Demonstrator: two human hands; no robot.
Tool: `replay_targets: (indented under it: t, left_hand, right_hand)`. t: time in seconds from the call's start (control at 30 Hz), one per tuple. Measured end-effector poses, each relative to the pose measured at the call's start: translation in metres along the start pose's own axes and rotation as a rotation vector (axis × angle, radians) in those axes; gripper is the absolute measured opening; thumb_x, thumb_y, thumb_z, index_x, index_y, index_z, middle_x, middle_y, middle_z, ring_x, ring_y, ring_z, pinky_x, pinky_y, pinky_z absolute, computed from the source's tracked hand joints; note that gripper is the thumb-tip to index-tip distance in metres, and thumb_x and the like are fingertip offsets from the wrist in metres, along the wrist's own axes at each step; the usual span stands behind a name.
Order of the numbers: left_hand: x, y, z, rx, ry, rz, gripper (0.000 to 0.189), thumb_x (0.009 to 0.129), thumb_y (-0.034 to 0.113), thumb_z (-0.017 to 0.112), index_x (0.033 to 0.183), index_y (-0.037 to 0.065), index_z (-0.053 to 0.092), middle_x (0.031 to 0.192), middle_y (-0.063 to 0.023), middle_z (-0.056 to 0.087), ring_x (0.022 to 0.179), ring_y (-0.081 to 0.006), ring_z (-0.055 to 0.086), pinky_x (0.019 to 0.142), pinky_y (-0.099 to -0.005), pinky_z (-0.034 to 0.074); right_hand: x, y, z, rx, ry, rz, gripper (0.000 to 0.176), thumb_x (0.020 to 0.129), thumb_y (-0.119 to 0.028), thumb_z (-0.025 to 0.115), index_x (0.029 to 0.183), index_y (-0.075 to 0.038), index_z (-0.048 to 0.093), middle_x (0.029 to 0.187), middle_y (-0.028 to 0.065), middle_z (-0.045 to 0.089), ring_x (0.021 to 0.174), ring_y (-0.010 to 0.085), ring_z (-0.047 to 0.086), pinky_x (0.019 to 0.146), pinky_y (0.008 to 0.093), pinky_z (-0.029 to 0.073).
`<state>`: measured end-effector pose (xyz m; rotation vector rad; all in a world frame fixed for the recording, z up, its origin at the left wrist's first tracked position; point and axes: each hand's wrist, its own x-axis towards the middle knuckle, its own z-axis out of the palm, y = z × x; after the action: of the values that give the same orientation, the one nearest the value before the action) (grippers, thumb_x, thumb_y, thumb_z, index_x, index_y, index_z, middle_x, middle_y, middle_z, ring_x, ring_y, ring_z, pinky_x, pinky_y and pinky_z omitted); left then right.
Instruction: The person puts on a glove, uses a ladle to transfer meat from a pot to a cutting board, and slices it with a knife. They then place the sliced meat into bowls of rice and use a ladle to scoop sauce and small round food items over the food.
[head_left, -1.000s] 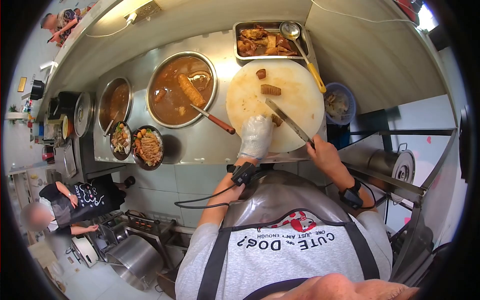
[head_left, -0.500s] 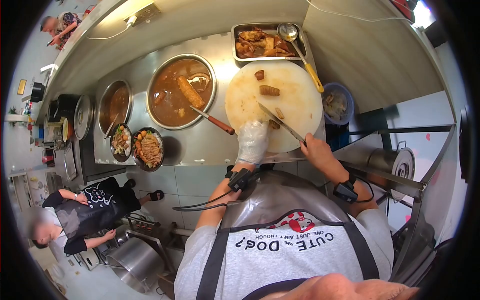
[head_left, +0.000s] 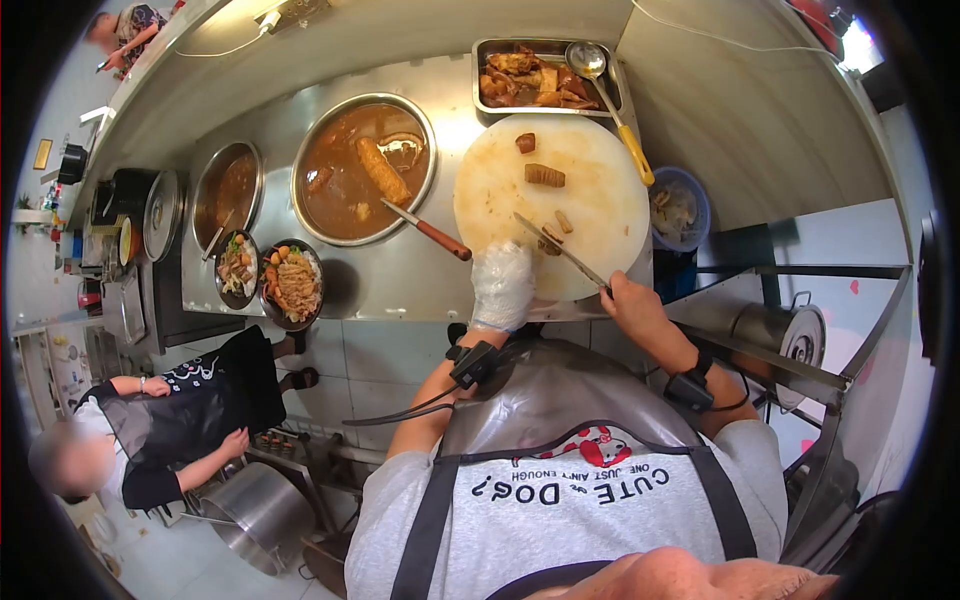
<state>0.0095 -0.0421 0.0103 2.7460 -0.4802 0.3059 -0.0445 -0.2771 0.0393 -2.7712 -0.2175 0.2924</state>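
Note:
My left hand [head_left: 502, 285], in a clear plastic glove, rests on the round white cutting board [head_left: 600, 215] with its fingers curled against a small brown food piece [head_left: 549, 240]. My right hand [head_left: 633, 299] grips the handle of a knife [head_left: 572, 254], whose blade slants up and left across that piece. A pale strip of food [head_left: 564, 221] lies just beyond the blade. Farther back on the board sit a sliced brown chunk [head_left: 545, 176] and a smaller reddish-brown piece [head_left: 526, 143].
Behind the board are a meat tray [head_left: 478, 75] and a ladle [head_left: 622, 130]. To the left stand a large stew pot [head_left: 297, 165], a smaller pot [head_left: 258, 190] and two food bowls [head_left: 291, 285]. A blue basket [head_left: 703, 205] is right; a co-worker [head_left: 190, 420] stands lower left.
The view has shifted slightly. The knife and the brown piece sit closer together, with the blade now over the piece. The co-worker's arms and body have moved a little.

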Motion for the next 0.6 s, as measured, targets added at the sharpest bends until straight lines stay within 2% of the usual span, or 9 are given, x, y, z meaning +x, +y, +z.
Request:
replay_targets:
  t: [0.23, 0.33, 0.37, 0.43, 0.47, 0.5, 0.53, 0.57, 0.6]
  left_hand:
    - [0.001, 0.003, -0.008, 0.027, 0.034, 0.025, 0.015, 0.08, 0.018, 0.068, 0.073, 0.007, 0.061, 0.077, -0.012, 0.06, 0.076, -0.0335, 0.061, 0.066, -0.0458, 0.049]
    - [0.002, 0.01, -0.016, 0.038, -0.113, -0.02, 0.011, 0.075, 0.011, 0.064, 0.085, 0.006, 0.065, 0.082, -0.0124, 0.061, 0.08, -0.0323, 0.062, 0.071, -0.0444, 0.05]
    - [0.004, 0.012, -0.017, -0.049, -0.092, -0.044, 0.022, 0.078, 0.016, 0.067, 0.097, 0.004, 0.065, 0.095, -0.0156, 0.063, 0.09, -0.0349, 0.062, 0.078, -0.0455, 0.05]
    - [0.012, 0.014, -0.011, -0.136, -0.076, -0.056, 0.034, 0.081, 0.02, 0.069, 0.109, 0.002, 0.065, 0.107, -0.0188, 0.064, 0.099, -0.0376, 0.061, 0.085, -0.0467, 0.05]
    - [0.017, 0.012, -0.001, -0.144, -0.062, 0.072, 0.047, 0.082, 0.024, 0.069, 0.121, 0.0, 0.059, 0.122, -0.0221, 0.058, 0.112, -0.0394, 0.056, 0.095, -0.0486, 0.045]
    - [0.021, 0.012, 0.005, -0.15, -0.048, 0.198, 0.06, 0.083, 0.027, 0.069, 0.133, -0.002, 0.052, 0.137, -0.0254, 0.051, 0.125, -0.0411, 0.051, 0.105, -0.0505, 0.04]
    - [0.026, 0.015, 0.003, -0.146, -0.048, 0.206, 0.06, 0.083, 0.027, 0.069, 0.133, -0.002, 0.052, 0.137, -0.0254, 0.051, 0.125, -0.0411, 0.051, 0.105, -0.0505, 0.04]
    - [0.031, 0.017, 0.002, -0.106, -0.17, 0.261, 0.065, 0.084, 0.03, 0.069, 0.137, -0.002, 0.048, 0.144, -0.0266, 0.044, 0.133, -0.0416, 0.043, 0.11, -0.0526, 0.034]
    - [0.033, 0.019, 0.0, -0.063, -0.297, 0.312, 0.07, 0.085, 0.034, 0.069, 0.14, -0.003, 0.043, 0.151, -0.0279, 0.037, 0.14, -0.042, 0.035, 0.115, -0.0548, 0.027]
  right_hand:
    - [-0.003, -0.005, -0.011, 0.113, -0.024, 0.03, 0.029, 0.094, -0.027, 0.062, 0.089, 0.0, 0.051, 0.067, 0.0235, 0.063, 0.068, 0.0444, 0.065, 0.062, 0.0509, 0.052]
    - [-0.016, -0.001, -0.008, 0.325, 0.135, 0.144, 0.029, 0.094, -0.025, 0.062, 0.092, 0.001, 0.051, 0.074, 0.0286, 0.063, 0.072, 0.0472, 0.064, 0.064, 0.0504, 0.052]
    - [-0.019, 0.007, -0.002, 0.331, 0.139, 0.151, 0.029, 0.094, -0.025, 0.062, 0.092, 0.001, 0.051, 0.074, 0.0286, 0.063, 0.072, 0.0472, 0.064, 0.064, 0.0504, 0.052]
    - [-0.027, 0.025, 0.014, 0.487, 0.297, 0.144, 0.029, 0.096, -0.027, 0.062, 0.094, 0.0, 0.051, 0.068, 0.0229, 0.062, 0.055, 0.0394, 0.062, 0.052, 0.0459, 0.049]
    - [-0.033, 0.029, 0.019, 0.49, 0.307, 0.149, 0.029, 0.096, -0.027, 0.062, 0.094, 0.0, 0.051, 0.068, 0.0229, 0.062, 0.055, 0.0394, 0.062, 0.052, 0.0459, 0.049]
    - [-0.041, 0.03, 0.022, 0.877, 0.135, 0.429, 0.028, 0.098, -0.028, 0.06, 0.093, -0.002, 0.05, 0.065, 0.0161, 0.058, 0.049, 0.0304, 0.056, 0.046, 0.0411, 0.045]
    - [-0.048, 0.028, 0.024, 1.257, -0.057, 0.705, 0.028, 0.099, -0.029, 0.059, 0.092, -0.005, 0.048, 0.062, 0.0092, 0.053, 0.042, 0.0215, 0.05, 0.041, 0.0363, 0.041]
    - [-0.054, 0.019, 0.027, 1.331, -0.058, 0.793, 0.03, 0.102, -0.032, 0.055, 0.087, -0.009, 0.043, 0.06, 0.0004, 0.041, 0.044, 0.0089, 0.041, 0.039, 0.0287, 0.037]
    - [-0.059, 0.013, 0.035, 1.34, -0.058, 0.791, 0.03, 0.102, -0.032, 0.055, 0.087, -0.009, 0.043, 0.06, 0.0004, 0.041, 0.044, 0.0089, 0.041, 0.039, 0.0287, 0.037]
